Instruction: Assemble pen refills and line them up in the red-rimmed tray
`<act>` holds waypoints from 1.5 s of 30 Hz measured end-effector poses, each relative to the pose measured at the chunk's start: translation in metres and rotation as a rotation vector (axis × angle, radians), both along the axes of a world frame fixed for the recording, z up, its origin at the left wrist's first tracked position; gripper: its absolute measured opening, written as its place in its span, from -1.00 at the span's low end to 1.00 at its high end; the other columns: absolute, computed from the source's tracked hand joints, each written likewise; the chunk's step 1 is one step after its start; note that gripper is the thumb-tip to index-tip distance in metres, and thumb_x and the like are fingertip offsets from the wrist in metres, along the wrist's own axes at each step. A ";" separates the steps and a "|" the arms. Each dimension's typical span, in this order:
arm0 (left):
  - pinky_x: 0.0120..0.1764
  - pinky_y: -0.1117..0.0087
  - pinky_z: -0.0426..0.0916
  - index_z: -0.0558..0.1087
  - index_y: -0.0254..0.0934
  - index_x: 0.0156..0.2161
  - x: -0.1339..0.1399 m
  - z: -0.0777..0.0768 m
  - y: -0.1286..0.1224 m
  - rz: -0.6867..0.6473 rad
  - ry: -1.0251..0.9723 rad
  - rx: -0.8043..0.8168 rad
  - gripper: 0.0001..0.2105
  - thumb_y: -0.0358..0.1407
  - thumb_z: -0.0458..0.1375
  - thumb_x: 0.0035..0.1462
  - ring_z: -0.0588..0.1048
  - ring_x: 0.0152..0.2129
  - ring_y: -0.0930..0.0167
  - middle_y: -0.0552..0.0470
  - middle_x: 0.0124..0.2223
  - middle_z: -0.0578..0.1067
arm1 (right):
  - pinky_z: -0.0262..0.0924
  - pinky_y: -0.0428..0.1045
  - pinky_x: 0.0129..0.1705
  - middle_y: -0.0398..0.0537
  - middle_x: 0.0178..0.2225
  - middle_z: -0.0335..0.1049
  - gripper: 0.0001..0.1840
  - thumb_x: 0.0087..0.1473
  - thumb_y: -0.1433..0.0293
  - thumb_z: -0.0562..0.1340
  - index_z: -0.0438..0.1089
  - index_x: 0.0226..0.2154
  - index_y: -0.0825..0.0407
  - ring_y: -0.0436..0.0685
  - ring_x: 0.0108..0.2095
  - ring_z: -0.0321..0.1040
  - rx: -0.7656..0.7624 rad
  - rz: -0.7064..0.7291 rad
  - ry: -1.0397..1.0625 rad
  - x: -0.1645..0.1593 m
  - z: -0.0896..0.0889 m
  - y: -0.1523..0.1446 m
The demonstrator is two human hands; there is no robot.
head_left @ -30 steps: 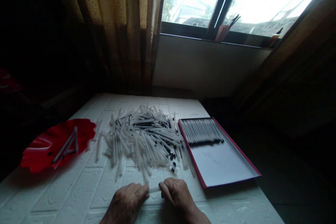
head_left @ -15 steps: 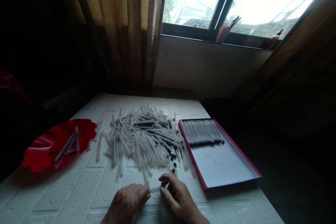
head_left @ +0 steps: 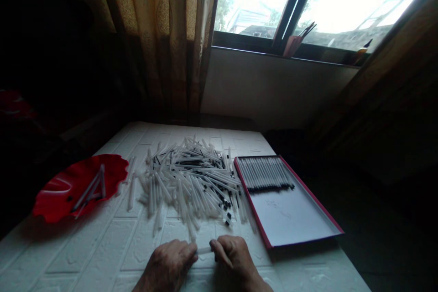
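Low over the near side of the table, my left hand (head_left: 167, 262) is closed on one end of a clear pen barrel (head_left: 204, 250). My right hand (head_left: 236, 255) pinches the other end, its fingertips hiding that tip. A short stretch of the barrel shows between the two hands, lying nearly level. Just beyond them spreads a loose pile of clear pen barrels (head_left: 191, 191), with dark refills mixed in. Small black pen caps (head_left: 228, 216) lie at the pile's near right edge.
Right of the pile is a shallow red-edged box (head_left: 290, 223) with a row of black-ended pens (head_left: 265, 173) at its far end. A red scalloped plate (head_left: 54, 187) at left holds several pen pieces. A curtain (head_left: 167, 36) and window stand behind the white brick-patterned table (head_left: 89, 255).
My right hand's fingers have closed in from a looser, spread grip to a tight pinch on the barrel's end. My left hand keeps its hold. The view has shifted slightly.
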State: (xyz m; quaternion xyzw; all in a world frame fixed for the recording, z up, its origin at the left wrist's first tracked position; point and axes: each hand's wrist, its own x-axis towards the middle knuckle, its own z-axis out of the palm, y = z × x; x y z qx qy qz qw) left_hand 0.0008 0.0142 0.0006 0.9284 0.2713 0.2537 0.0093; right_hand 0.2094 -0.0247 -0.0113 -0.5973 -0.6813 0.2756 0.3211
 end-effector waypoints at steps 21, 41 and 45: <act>-0.55 0.48 0.33 0.34 -0.19 -0.21 0.000 -0.002 0.002 -0.002 0.007 0.027 -0.69 -0.26 -0.25 0.40 0.50 -0.62 0.43 0.13 -0.52 0.48 | -0.06 -0.12 -0.53 -0.21 -0.67 0.16 -0.56 0.18 0.24 0.00 0.16 -0.67 0.01 -0.02 -0.61 0.16 -0.064 0.021 -0.031 0.001 0.002 0.001; -0.56 0.47 0.34 0.35 -0.19 -0.25 0.001 -0.004 0.001 0.036 -0.028 0.034 -0.68 -0.25 -0.24 0.39 0.51 -0.62 0.42 0.12 -0.53 0.50 | 0.01 -0.11 -0.51 -0.20 -0.67 0.18 -0.52 0.21 0.17 -0.01 0.24 -0.64 0.03 0.00 -0.59 0.17 -0.067 -0.026 0.072 -0.001 0.005 0.004; -0.55 0.47 0.35 0.34 -0.20 -0.26 0.000 -0.003 0.001 0.041 -0.008 0.022 -0.65 -0.24 -0.27 0.40 0.53 -0.61 0.42 0.10 -0.52 0.51 | 0.07 -0.11 -0.48 -0.15 -0.61 0.29 -0.57 0.21 0.16 0.00 0.36 -0.50 0.04 0.03 -0.56 0.27 -0.050 -0.034 0.102 -0.001 0.005 0.003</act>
